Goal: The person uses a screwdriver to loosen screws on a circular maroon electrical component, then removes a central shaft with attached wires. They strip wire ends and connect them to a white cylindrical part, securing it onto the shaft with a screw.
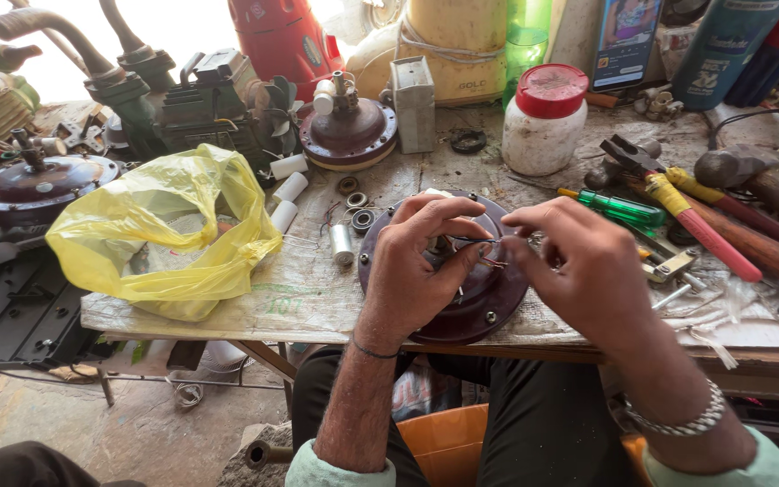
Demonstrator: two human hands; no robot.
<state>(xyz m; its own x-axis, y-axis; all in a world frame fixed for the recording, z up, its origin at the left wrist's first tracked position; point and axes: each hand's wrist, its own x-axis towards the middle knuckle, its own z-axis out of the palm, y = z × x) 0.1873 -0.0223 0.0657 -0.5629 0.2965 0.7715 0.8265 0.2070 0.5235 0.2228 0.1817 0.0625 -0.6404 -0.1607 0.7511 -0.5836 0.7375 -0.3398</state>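
On the tabletop, covered with worn sacking, lies everything I work with. Largest near me is the yellow bag, crumpled at the left. Next comes the motor cover, a dark maroon round housing with bolts around its rim, lying flat at the front edge, directly beneath both my hands. A second maroon housing stands farther back, and a third sits at the far left. Behind and to the right stands a white jar with a red lid. To the right lie a hammer, red-handled pliers and a green screwdriver, near one another.

My left hand curls over the cover's centre, its fingers bent and pinching thin wires. My right hand meets it from the right, fingers pressed together on the same wires; fingertips of the two hands are nearly touching. The wires run between the hands just above the cover.

Smallest are the bearings and a white spool, just left of the cover.
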